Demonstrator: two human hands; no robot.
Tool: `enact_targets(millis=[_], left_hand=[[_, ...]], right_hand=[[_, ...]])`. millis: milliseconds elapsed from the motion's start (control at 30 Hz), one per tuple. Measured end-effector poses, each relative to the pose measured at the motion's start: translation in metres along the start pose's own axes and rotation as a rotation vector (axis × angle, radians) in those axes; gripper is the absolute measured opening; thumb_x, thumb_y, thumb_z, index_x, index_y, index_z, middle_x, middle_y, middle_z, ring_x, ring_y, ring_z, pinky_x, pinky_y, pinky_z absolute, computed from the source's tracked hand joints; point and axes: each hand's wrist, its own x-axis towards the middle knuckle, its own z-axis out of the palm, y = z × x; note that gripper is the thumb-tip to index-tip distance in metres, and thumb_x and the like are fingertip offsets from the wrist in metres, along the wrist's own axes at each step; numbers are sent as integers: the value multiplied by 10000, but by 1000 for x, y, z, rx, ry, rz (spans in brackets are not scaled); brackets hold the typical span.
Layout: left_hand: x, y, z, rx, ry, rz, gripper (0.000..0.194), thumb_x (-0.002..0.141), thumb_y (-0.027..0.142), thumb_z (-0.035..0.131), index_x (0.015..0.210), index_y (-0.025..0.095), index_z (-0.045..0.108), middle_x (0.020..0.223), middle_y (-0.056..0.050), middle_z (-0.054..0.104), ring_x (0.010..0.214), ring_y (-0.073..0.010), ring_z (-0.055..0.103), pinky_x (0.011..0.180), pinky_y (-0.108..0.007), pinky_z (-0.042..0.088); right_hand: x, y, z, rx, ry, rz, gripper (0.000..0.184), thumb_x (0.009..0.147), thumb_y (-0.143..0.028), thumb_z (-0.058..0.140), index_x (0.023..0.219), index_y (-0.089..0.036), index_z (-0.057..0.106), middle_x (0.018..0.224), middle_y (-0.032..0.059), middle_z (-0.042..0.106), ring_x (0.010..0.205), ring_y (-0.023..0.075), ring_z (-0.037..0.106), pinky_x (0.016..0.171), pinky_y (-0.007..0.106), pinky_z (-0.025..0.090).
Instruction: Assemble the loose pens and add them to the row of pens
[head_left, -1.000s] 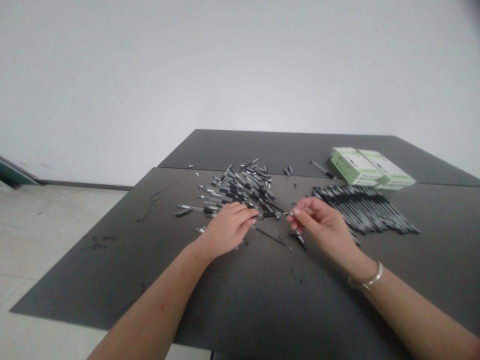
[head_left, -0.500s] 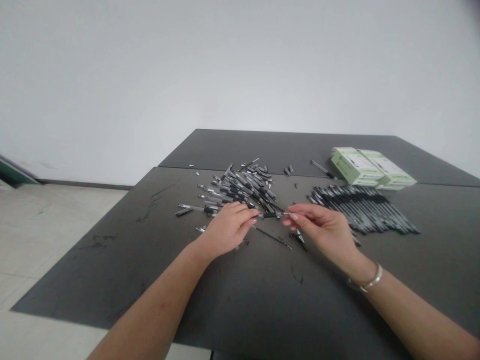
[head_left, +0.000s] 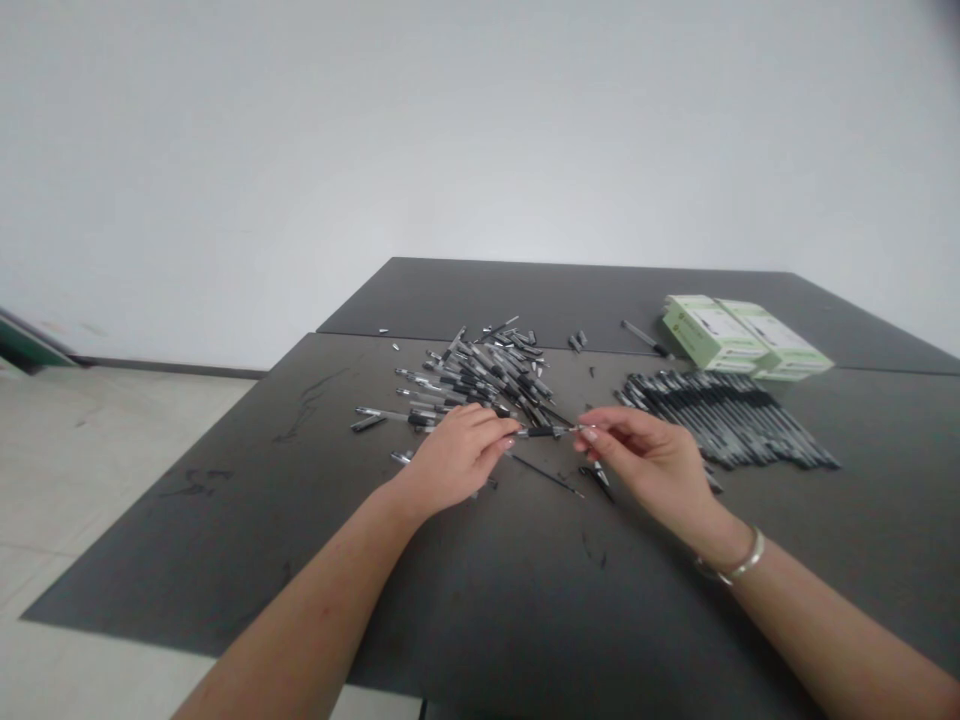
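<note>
A pen (head_left: 541,432) with a black grip lies level between my two hands, above the dark table. My left hand (head_left: 459,452) is closed around its barrel, palm down, hiding the rear part. Thumb and fingers of my right hand (head_left: 637,448) pinch the pen's silvery tip end; the exact small part between them is hard to make out. Behind my left hand spreads a loose pile of pens (head_left: 480,375). A thin black refill (head_left: 547,474) lies just in front of the held pen. Below my right fingertips rests a black and silver pen cap (head_left: 598,478).
A neat row of pens (head_left: 727,420) lies on the right, with two green and white boxes (head_left: 720,335) behind it. One separate pen (head_left: 646,338) and several small caps (head_left: 577,341) lie farther back. The table (head_left: 360,290) stands by a white wall.
My right fingertips have shifted very slightly to the right at the pen's tip. My left hand and the things on the table look the same.
</note>
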Motion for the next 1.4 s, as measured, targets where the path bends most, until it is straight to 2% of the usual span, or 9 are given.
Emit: enact_targets(millis=[433, 833, 1033, 1233, 1400], left_hand=[[1, 1, 2, -9, -10, 26, 255, 943, 225, 425, 1101, 172, 617, 966, -72, 667, 927, -195, 577, 850, -358, 421], [1, 2, 2, -23, 0, 52, 248, 934, 196, 443, 1103, 147, 618, 948, -77, 665, 898, -190, 559, 827, -349, 437], [1, 2, 2, -3, 17, 89, 251, 926, 172, 453, 1099, 131, 629, 891, -79, 649, 856, -186, 549, 787, -337, 452], [0, 1, 4, -22, 13, 87, 257, 926, 170, 453, 1110, 140, 630, 934, -82, 656, 888, -188, 551, 813, -342, 455], [0, 0, 4, -21, 17, 88, 253, 925, 171, 459, 1105, 135, 633, 927, -81, 655, 882, -182, 553, 812, -335, 457]], right_hand=[[0, 9, 3, -172, -10, -138, 158, 804, -287, 667, 928, -196, 702, 829, 34, 714, 691, 145, 646, 654, 261, 538], [-1, 2, 1, -315, -37, -145, 153, 828, -306, 637, 900, -197, 716, 807, 31, 724, 675, 151, 648, 641, 257, 505], [0, 1, 2, -375, -72, -117, 159, 842, -319, 616, 853, -191, 709, 699, 16, 692, 606, 142, 618, 586, 242, 459], [1, -2, 3, -480, -176, -117, 328, 923, -383, 483, 718, -179, 638, 574, 1, 606, 530, 128, 547, 526, 240, 386], [1, -1, 3, -468, -246, -108, 385, 955, -389, 411, 681, -181, 584, 601, 6, 602, 548, 126, 551, 549, 240, 395]])
